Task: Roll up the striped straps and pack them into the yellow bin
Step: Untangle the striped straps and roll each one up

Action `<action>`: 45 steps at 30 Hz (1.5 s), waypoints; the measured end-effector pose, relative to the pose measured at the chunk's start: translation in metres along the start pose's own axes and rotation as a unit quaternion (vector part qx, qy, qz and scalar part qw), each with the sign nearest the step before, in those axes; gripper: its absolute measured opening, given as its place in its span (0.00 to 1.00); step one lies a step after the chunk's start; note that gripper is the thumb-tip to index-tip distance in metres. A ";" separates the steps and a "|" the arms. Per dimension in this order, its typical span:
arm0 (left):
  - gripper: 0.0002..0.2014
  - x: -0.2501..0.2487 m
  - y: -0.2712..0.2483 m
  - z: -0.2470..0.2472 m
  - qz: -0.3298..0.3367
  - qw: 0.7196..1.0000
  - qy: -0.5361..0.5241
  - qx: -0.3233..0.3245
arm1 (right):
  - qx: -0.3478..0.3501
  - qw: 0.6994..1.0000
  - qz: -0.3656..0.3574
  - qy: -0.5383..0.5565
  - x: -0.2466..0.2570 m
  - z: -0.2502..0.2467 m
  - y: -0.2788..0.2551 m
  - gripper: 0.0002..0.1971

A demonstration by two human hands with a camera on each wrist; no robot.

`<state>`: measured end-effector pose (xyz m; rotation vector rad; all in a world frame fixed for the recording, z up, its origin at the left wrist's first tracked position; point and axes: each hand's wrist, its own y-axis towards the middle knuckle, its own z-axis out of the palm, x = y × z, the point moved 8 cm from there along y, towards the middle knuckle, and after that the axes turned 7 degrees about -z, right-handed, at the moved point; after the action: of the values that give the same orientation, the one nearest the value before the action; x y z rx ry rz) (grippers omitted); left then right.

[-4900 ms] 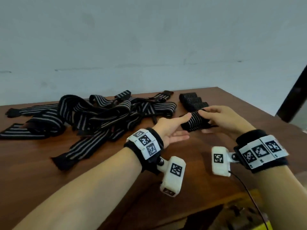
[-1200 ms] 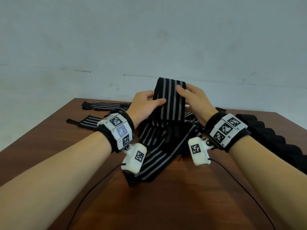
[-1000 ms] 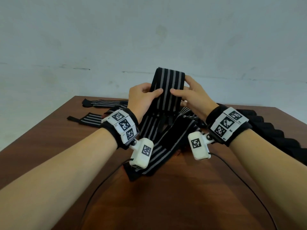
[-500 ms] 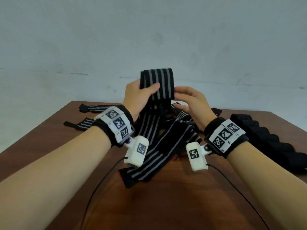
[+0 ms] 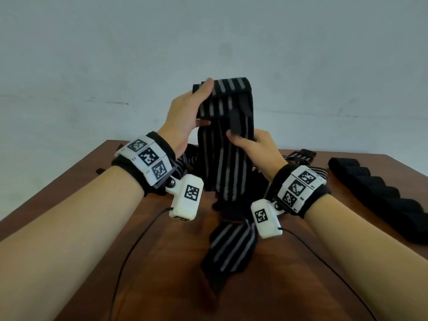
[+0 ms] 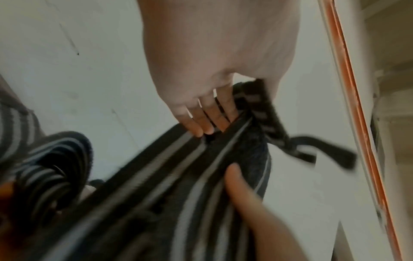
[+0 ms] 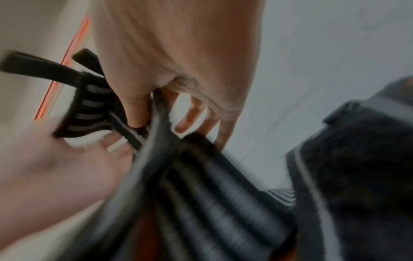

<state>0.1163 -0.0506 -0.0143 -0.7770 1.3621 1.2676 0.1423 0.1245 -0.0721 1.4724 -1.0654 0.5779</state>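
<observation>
Above the wooden table point(image 5: 162, 262), both hands' grip pinches one ribbed striped strap point(image 5: 223, 158), folded over.

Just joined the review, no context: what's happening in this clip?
A person is starting to roll a striped strap held up over the wooden table. The left hand grips the folded top end; the right hand pinches the strap lower down. Its tail hangs to the table. A row of rolled straps lies at right, loose straps behind. No yellow bin is visible.
</observation>
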 end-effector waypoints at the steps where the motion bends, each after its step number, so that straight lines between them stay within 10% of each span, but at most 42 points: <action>1: 0.24 0.005 0.000 -0.003 0.007 1.000 0.023 -0.014 | -0.017 0.999 0.020 0.040 -0.002 0.000 0.001 0.11; 4: 0.35 0.032 -0.005 -0.004 -0.002 0.992 0.124 -0.036 | -0.084 0.978 0.067 0.176 -0.007 -0.001 0.006 0.15; 7: 0.46 0.079 -0.017 0.010 -0.109 0.980 0.151 0.076 | -0.136 0.959 0.096 0.231 -0.011 -0.007 0.009 0.16; 13: 0.22 0.096 -0.018 0.006 -0.111 0.981 0.142 0.069 | -0.115 0.947 0.123 0.272 -0.021 -0.009 0.008 0.15; 18: 0.11 0.088 -0.011 -0.010 -0.144 0.990 -0.005 0.000 | 0.166 0.976 0.144 -0.010 -0.043 0.021 -0.015 0.43; 22: 0.16 0.069 0.002 -0.035 -0.127 0.985 -0.094 -0.074 | 0.441 0.822 0.132 -0.337 -0.072 0.032 -0.051 0.34; 28: 0.20 0.052 -0.004 -0.027 -0.149 0.988 -0.041 -0.007 | 0.169 0.960 -0.011 -0.223 -0.024 0.010 -0.006 0.57; 32: 0.21 0.065 -0.017 -0.002 -0.171 0.983 0.018 0.067 | 0.141 0.906 -0.213 -0.338 0.023 0.012 -0.001 0.47; 35: 0.22 0.078 -0.016 -0.002 -0.196 0.980 0.031 0.021 | 0.167 0.931 -0.161 -0.281 0.014 0.009 -0.002 0.29; 40: 0.20 0.092 -0.012 0.003 -0.212 0.977 0.031 -0.003 | 0.261 0.953 0.009 -0.155 -0.002 0.012 -0.022 0.27; 43: 0.21 0.095 -0.007 0.011 -0.170 0.982 0.078 -0.022 | 0.169 0.983 0.062 -0.025 -0.014 0.008 -0.013 0.13; 45: 0.20 0.096 -0.004 0.015 -0.145 0.984 0.101 -0.024 | 0.082 0.988 0.113 0.066 -0.033 -0.002 -0.005 0.21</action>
<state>0.1030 -0.0180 -0.1050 -1.1189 1.3238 1.0151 0.1313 0.1354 -0.1018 1.4406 -1.1074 0.9297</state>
